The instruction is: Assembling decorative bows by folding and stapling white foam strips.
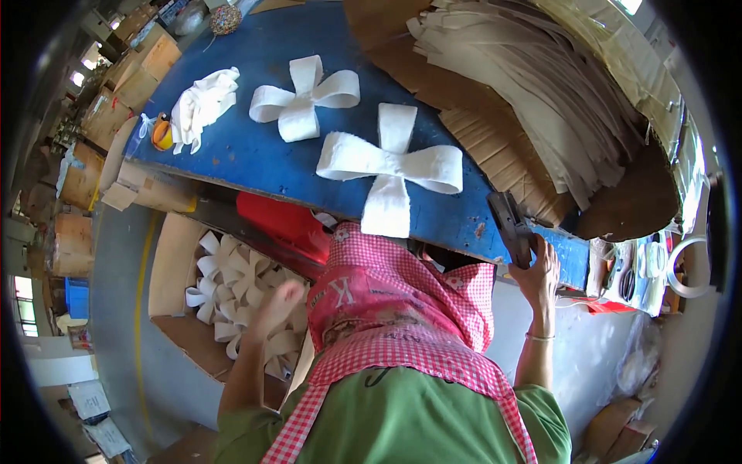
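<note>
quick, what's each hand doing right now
Left hand: blurred, above the cardboard box of white looped bows; grip cannot be told.
Right hand: closed on the dark tool at the blue table edge.

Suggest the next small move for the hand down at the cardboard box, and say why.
Probably lift the left hand back up to the blue table top. It hangs open and blurred over the cardboard box of white looped fabric bows, holding nothing I can see, while two white looped fabric bows lie on the table and the right hand grips a dark metal tool.

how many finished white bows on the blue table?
2. One bow lies mid-table beside the white gloves; the other bow lies at the near edge of the table. More sit in the box below.
</note>
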A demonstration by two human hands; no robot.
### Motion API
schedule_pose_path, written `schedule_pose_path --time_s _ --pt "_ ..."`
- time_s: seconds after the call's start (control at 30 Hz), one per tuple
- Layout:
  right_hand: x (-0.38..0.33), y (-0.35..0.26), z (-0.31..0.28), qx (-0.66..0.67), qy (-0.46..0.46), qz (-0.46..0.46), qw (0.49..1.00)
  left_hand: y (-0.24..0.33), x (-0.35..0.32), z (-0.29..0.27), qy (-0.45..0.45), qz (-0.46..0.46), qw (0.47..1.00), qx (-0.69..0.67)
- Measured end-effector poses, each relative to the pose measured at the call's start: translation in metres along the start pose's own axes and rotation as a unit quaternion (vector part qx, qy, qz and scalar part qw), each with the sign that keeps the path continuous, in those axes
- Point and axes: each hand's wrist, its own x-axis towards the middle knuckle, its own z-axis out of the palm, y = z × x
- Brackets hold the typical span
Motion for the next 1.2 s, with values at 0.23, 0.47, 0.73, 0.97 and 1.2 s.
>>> schedule_pose_path --time_s 0.23,0.47,0.73,0.97,1.2 --pt "0.018 -0.007 0.027 -0.033 -0.020 -0.010 0.999 0.156 0.081 0.028 0.135 0.154 0.951 -0.233" --pt "0.023 -0.010 0.047 -0.036 -0.010 -0.035 0.999 0.161 0.159 0.040 -0.061 0.020 0.902 -0.426" --pt "0.021 -0.068 0.030 -0.006 0.043 -0.182 0.982 0.159 0.176 0.040 -0.161 -0.091 0.801 -0.569" --pt "0.039 -0.157 0.079 0.170 -0.098 -0.277 0.941 0.172 0.180 0.046 -0.146 -0.084 0.810 -0.562" --pt "0.050 -0.166 0.065 0.314 -0.115 -0.310 0.890 0.153 0.181 0.033 -0.078 -0.033 0.861 -0.501"
